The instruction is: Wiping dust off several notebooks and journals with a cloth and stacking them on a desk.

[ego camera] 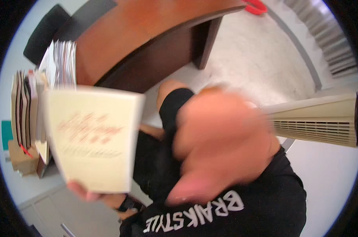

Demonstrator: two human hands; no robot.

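On the left, my left hand point(81, 191) grips a cream-coloured booklet or small book point(99, 166) by its lower edge. Its face is turned up towards me and bears blurred reddish writing with a fainter line below. A dark watch point(131, 204) is on that wrist. My right hand point(223, 142) is raised close to the camera, in front of my lap and to the right of the booklet. It is strongly blurred, with the fingers looking curled and the thumb lowest. Whether anything lies inside it cannot be made out.
A brown wooden desk point(131, 26) curves across the top. Stacked papers point(65, 63) and several upright books point(23, 109) stand at the left, above a cardboard box point(23, 161). A beige vented appliance point(315, 127) juts in from the right. A red object point(256, 7) lies at the top.
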